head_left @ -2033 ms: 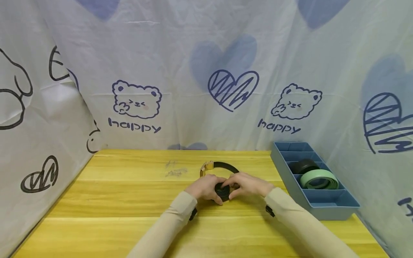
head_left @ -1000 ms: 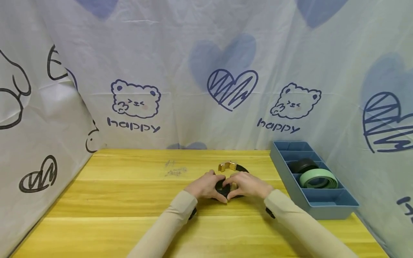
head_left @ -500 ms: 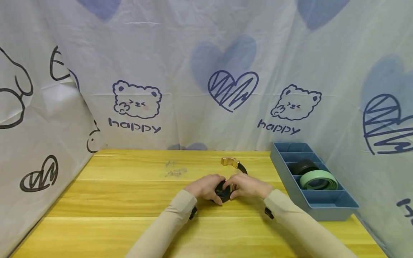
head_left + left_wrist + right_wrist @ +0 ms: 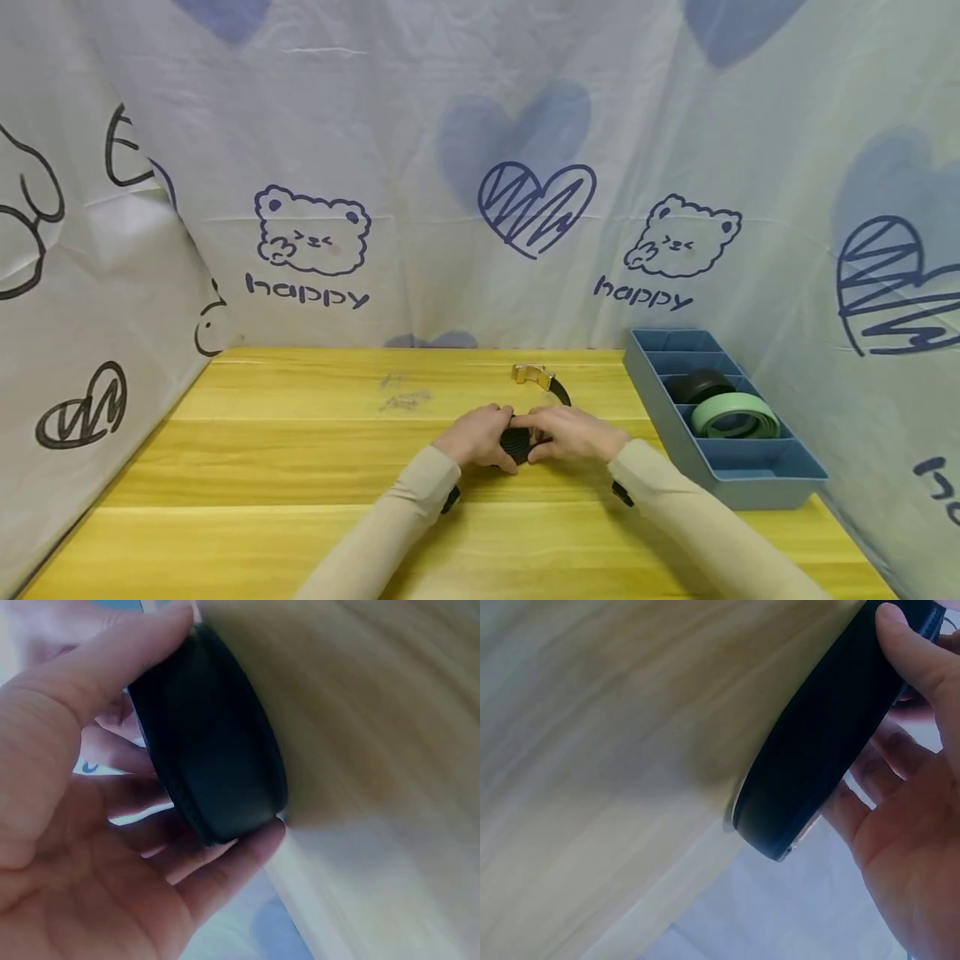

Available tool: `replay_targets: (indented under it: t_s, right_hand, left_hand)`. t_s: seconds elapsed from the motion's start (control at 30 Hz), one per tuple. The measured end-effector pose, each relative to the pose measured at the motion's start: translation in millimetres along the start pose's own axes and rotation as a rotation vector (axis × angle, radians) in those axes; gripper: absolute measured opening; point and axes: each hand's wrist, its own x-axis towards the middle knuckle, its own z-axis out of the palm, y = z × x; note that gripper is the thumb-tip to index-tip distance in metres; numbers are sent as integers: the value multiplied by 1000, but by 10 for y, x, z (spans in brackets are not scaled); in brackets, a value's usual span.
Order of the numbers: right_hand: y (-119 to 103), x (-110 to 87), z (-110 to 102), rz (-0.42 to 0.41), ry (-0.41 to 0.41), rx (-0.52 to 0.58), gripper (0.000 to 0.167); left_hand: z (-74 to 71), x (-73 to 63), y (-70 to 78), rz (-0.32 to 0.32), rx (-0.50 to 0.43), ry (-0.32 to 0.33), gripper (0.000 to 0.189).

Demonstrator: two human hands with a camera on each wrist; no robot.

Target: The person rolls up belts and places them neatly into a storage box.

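A black belt is wound into a coil [image 4: 515,446] on the table, standing on its edge in both hands' reach. My left hand [image 4: 474,437] grips the coil from the left, its thumb and fingers round the outer layer; in the left wrist view the coil's smooth black side [image 4: 217,742] fills the grasp. From the right, my right hand [image 4: 576,433] pinches the belt beside the coil, thumb on the outer face of the strap [image 4: 821,739]. Beyond the right hand a short curve of unwound strap [image 4: 559,390] ends in a gold buckle [image 4: 532,375]. The hands partly hide the coil.
A blue-grey divided box [image 4: 678,442] stands at the right of the wooden table [image 4: 300,467]. Its compartments hold a coiled black belt [image 4: 701,386] and a coiled light green belt [image 4: 735,415]. A printed white cloth [image 4: 420,250] hangs behind the table.
The buckle has swung from the left of the hands to the right, and less loose strap shows beyond them. Both hands stay round the coil, with the right fingers shifting slightly.
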Motion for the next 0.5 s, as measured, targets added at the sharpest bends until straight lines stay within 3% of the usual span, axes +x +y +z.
replay_targets:
  t_s: [0.07, 0.2, 0.33, 0.5]
  right_hand:
    - [7, -8, -3, -6, -12, 1, 54]
    - [6, 10, -6, -12, -12, 22, 46]
    - [-2, 41, 5, -28, 18, 20, 40]
    - [-53, 99, 38, -52, 61, -19, 33]
  left_hand:
    - [-20, 9, -24, 20, -11, -12, 67]
    - [-43, 35, -72, 68, -40, -35, 59]
    - [-49, 31, -76, 50, -66, -48, 56]
    - [9, 6, -33, -7, -52, 20, 63]
